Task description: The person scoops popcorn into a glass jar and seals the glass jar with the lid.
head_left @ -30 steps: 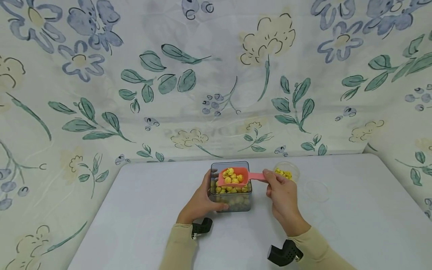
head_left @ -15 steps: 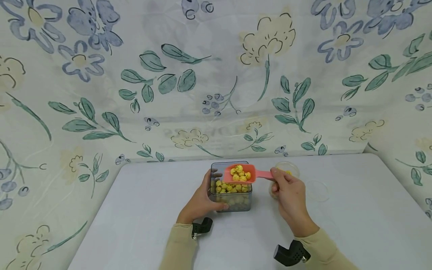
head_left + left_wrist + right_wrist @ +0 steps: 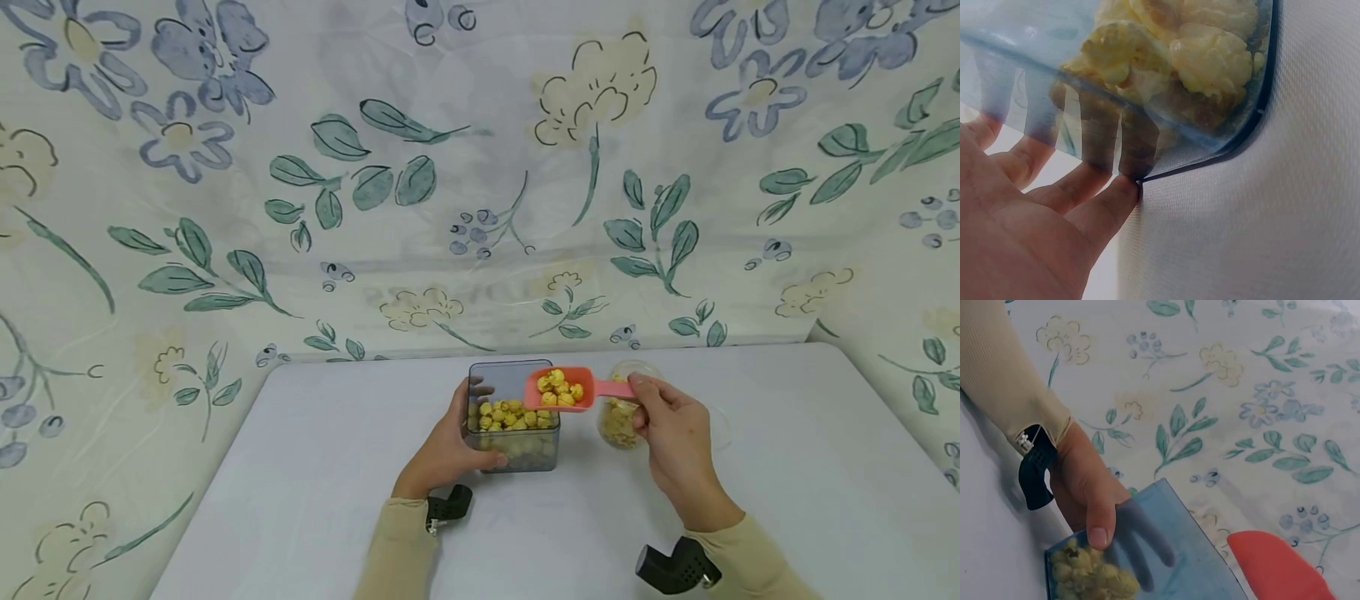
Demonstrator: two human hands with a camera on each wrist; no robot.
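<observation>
My left hand grips a tinted clear square container by its left side, thumb on the front and fingers behind. Popcorn fills its lower part. In the left wrist view the fingertips press against the container's wall. Between thumb and fingers, my right hand pinches the handle of a coral-pink scoop. Several popcorn pieces lie in the scoop, which is held level above the container's right edge. The scoop's tip shows beside the container in the right wrist view.
A round clear jar with popcorn stands right of the container, partly hidden by my right hand. A thin transparent disc lies beyond that hand on the white table. Floral cloth rises behind the table.
My right hand has carried the loaded scoop rightward, from over the middle of the container to its right edge. The left hand and container have stayed put.
</observation>
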